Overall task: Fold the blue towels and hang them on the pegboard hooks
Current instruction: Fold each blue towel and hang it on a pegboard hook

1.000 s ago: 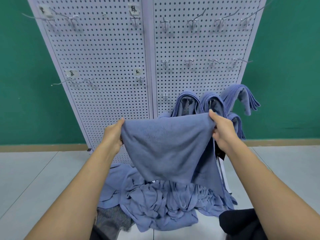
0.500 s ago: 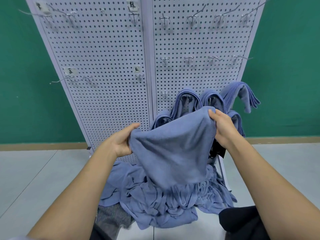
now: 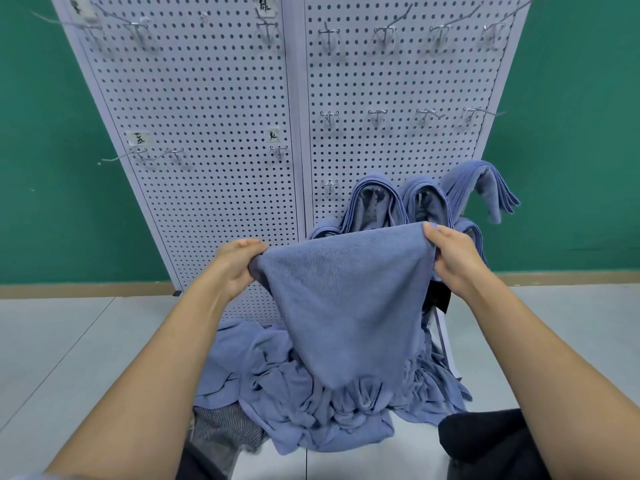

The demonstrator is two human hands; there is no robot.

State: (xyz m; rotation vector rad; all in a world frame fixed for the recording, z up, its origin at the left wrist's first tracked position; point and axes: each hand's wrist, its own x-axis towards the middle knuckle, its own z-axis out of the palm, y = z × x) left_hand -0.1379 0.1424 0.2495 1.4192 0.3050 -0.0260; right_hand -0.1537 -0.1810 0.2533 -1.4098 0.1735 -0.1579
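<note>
Since half a second back the left hand (image 3: 235,268) has come up a bit and closed on its corner again, so the top edge is pulled flatter. Its fingers are curled, pinching the left corner of the blue towel (image 3: 346,299). The towel hangs in the air between both hands, in front of the pegboard (image 3: 207,98), its bottom tip reaching the pile of blue towels (image 3: 277,393) on the floor (image 3: 69,341). The right hand (image 3: 453,258) has thumb and fingers clamped on the right corner. Just behind it, folded towels (image 3: 374,206) hang low on the board's right panel
</note>
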